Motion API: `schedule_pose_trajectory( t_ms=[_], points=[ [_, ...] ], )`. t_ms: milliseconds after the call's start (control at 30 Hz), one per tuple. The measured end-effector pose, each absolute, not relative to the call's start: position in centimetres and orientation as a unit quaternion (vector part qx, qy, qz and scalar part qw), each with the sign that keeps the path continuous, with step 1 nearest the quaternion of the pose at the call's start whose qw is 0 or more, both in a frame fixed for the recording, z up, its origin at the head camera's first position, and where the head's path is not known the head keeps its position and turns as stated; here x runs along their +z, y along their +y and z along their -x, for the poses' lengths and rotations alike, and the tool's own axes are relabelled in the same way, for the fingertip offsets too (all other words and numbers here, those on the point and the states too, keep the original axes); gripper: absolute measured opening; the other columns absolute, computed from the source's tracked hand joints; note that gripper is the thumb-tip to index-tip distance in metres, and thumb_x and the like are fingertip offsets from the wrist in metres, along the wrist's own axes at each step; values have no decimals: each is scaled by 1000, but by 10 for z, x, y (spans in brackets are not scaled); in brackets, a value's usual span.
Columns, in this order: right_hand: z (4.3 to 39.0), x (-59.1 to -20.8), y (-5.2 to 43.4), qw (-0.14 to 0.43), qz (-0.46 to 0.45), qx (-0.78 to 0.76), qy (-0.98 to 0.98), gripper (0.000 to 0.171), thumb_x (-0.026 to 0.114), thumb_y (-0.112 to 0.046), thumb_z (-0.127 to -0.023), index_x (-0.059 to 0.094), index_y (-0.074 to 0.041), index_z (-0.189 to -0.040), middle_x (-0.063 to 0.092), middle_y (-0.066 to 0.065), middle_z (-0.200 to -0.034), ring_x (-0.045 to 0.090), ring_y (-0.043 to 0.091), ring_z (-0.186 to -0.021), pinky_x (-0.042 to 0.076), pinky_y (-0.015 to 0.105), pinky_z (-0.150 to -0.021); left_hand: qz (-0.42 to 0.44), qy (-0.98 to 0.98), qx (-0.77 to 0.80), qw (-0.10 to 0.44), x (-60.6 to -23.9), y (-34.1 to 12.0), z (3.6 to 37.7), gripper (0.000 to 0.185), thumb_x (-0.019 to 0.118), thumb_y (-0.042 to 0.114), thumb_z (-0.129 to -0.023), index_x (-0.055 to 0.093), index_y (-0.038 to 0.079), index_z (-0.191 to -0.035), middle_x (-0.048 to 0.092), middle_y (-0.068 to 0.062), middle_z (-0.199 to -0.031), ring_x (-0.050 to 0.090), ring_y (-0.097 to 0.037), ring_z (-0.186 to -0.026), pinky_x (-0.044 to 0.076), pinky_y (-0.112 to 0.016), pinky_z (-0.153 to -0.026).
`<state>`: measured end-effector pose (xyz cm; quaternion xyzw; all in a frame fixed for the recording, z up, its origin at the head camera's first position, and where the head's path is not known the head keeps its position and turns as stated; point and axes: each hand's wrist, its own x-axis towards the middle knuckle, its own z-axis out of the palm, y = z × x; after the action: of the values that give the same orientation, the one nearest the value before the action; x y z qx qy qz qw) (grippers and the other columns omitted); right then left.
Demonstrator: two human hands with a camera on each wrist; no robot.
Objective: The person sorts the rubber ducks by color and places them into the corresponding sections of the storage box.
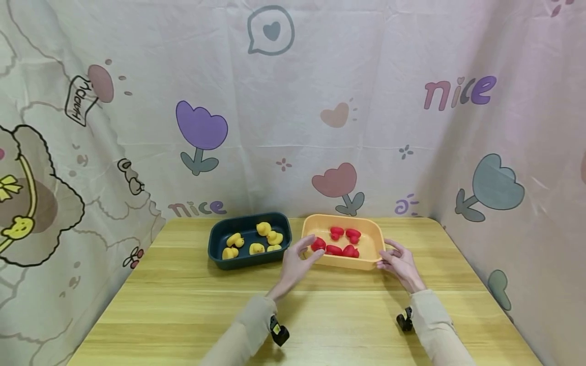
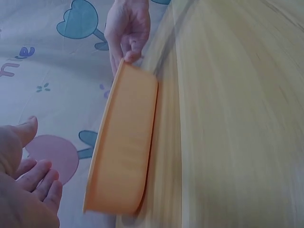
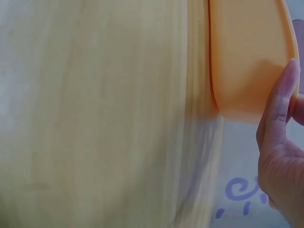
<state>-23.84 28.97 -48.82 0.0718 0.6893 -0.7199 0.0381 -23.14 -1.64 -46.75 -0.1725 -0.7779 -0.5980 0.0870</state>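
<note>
While your hands flank the orange tray [image 1: 372, 239] | right hand [image 1: 401, 265] pinches its right rim | left hand [image 1: 297, 258] relaxed, fingers loose, beside its left end.

Two trays sit side by side on the table [image 1: 320, 310], toward its far edge, just in front of the curtain [image 1: 284, 112] that hangs behind and wraps round both sides. The left tray [image 1: 249, 260] holds the duck toys [image 1: 256, 239], scattered inside it. Just beside it, on the right, the right tray [image 1: 348, 263] holds the heart pieces [image 1: 343, 241], clustered in its middle. The left hand [image 1: 296, 262] sits at the right tray's left end, between the two trays, near the closest heart piece. The right hand [image 1: 400, 264] touches that tray's right end. Both forearms reach in from the near edge, well apart.
</note>
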Motion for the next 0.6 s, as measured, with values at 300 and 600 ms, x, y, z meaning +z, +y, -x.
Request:
schedule_pose_trajectory(
  t_ms=[300,600],
  points=[
    [238,-487,285,32,-67,-680,729,63,53,-2,-102,23,5,-156,56,7,-93,66,8,-63,63,23,-65,138,-848,-504,88,-469,-72,227,59,78,33,-88,60,6,-139,60,-16,-143,53,-36,-138,42,-57,-117],
    [233,-484,299,-70,-7,-491,868,58,59,-16,-102,38,9,-149,57,22,-107,67,26,-84,63,34,-73,95,-926,-346,118,-473,-154,226,76,79,44,-85,53,7,-145,49,-18,-153,34,-41,-149,32,-66,-119]
  ],
)
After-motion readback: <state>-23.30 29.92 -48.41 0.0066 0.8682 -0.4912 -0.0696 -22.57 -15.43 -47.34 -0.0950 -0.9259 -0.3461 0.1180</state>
